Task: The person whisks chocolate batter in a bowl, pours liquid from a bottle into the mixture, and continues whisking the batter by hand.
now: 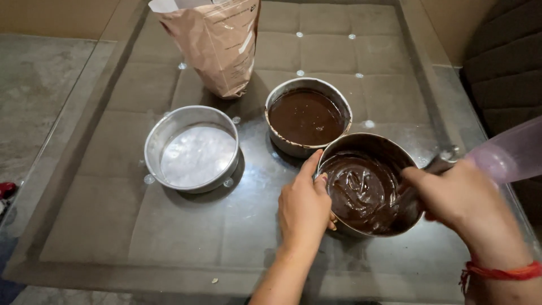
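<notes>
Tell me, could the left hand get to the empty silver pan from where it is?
Probably yes. The left hand grips the mixing bowl, and only bare glass table lies between it and the empty pan.

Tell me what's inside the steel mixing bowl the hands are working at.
Dark chocolate batter smears the round steel mixing bowl; the right hand covers its tool's lower end.

A single head-worn camera looks steeply down and forward over the glass surface (113,226) from the person's own seat. It sits close, so both forearms enter from the bottom edge and the near pans fill the middle. The far edge and some floor at the left remain in view.
</notes>
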